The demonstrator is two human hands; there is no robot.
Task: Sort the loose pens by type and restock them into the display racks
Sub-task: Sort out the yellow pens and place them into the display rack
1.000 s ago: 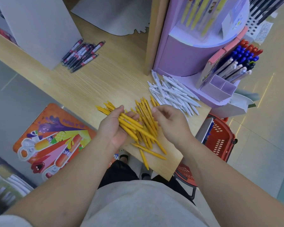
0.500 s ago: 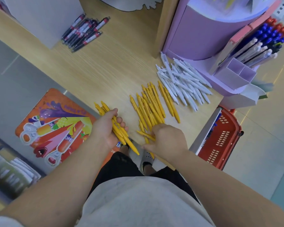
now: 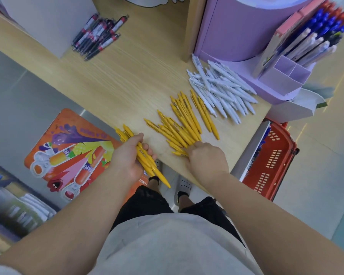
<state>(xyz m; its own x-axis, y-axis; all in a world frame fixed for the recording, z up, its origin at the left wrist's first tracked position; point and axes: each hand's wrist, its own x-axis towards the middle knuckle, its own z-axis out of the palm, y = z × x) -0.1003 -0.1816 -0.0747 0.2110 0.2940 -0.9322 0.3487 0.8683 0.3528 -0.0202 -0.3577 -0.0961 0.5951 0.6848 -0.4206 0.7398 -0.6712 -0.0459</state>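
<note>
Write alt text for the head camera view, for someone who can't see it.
Seen from above, a person's left hand grips a bundle of yellow pens while the right hand curls onto the near ends of a loose yellow pile on a wooden shelf. Beyond lie white pens, dark pens and a purple display rack.

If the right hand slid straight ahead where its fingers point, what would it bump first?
The pile of yellow pens on the table; the right hand grips their near ends. Beyond them, probably bare wood. The left hand holds a separate bundle, off that line.
</note>
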